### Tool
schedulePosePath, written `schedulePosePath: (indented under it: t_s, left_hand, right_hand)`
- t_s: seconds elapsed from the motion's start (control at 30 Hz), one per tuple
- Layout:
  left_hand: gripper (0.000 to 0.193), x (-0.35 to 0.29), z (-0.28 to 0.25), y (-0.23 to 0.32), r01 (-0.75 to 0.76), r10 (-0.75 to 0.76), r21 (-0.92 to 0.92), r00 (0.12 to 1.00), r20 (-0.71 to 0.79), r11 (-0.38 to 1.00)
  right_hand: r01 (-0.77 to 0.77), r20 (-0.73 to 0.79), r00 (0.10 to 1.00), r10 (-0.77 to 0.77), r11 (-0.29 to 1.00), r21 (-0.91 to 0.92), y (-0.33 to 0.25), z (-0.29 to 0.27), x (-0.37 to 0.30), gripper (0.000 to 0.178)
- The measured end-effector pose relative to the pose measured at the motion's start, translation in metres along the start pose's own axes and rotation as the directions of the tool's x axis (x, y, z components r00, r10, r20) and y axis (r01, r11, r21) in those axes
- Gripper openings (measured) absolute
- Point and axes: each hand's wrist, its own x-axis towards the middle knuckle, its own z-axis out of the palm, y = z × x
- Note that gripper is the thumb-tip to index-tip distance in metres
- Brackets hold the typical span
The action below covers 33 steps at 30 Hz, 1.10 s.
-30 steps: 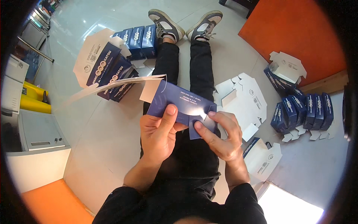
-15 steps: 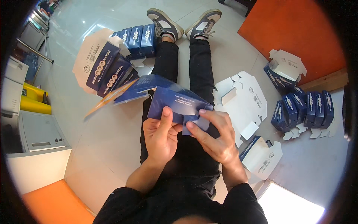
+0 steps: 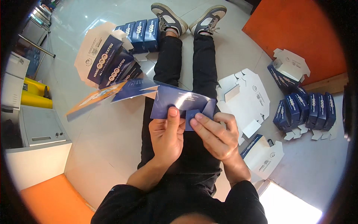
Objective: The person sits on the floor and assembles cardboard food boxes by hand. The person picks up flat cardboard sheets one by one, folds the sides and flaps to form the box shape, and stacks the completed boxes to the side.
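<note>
Above my lap I hold a partly folded blue cardboard box (image 3: 167, 98), its orange printed panel spreading out to the left. My left hand (image 3: 166, 136) grips its near panel, thumb on the front and fingers behind. On the right, my right hand (image 3: 218, 136) pinches a small blue flap at the near edge of the same box, index and middle fingers on top. The right thumb is hidden. An unfolded white box blank (image 3: 257, 93) lies on the floor right of my legs, and a half-folded box (image 3: 266, 160) sits nearer to me.
Folded blue boxes (image 3: 151, 35) stand by my left foot, beside stacked open boxes (image 3: 108, 59). More blue boxes (image 3: 313, 110) stand at the right, near an orange panel (image 3: 287, 30). A grey metal case (image 3: 41, 127) and a yellow object (image 3: 35, 95) are at the left.
The box's orange panel has swung lower and further left. My right index finger has moved from the panel's edge down onto the small flap. The left hand has shifted slightly right.
</note>
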Motion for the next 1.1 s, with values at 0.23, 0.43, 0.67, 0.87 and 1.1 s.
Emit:
schedulePosePath:
  t_s: [0.23, 0.43, 0.67, 0.87, 1.1]
  left_hand:
    - [0.02, -0.001, -0.005, -0.001, 0.057, -0.058, -0.025, 0.997, -0.042, 0.998]
    - [0.018, -0.009, -0.001, -0.001, -0.01, 0.012, 0.04, 0.999, -0.041, 0.999]
    - [0.016, -0.009, 0.001, 0.0, 0.003, -0.008, -0.061, 0.996, -0.085, 0.998]
    - [0.02, 0.013, -0.017, 0.004, 0.012, -0.013, 0.083, 1.0, 0.017, 0.996]
    - [0.025, 0.055, -0.039, 0.002, -0.044, 0.007, 0.287, 0.992, 0.129, 0.957]
  right_hand:
    - [0.022, 0.089, 0.996, -0.025, 0.999, 0.032, -0.001, -0.002, -0.007, 0.04]
    - [0.016, 0.078, 0.997, -0.018, 0.999, 0.03, -0.005, 0.004, -0.006, 0.037]
    - [-0.104, 0.026, 0.995, 0.101, 0.987, 0.123, -0.013, 0.012, 0.0, 0.038]
    - [-0.064, -0.005, 0.998, 0.065, 0.993, 0.1, 0.003, 0.035, 0.002, 0.043]
    - [-0.057, -0.006, 0.998, 0.057, 0.998, 0.039, 0.025, 0.056, 0.021, 0.039]
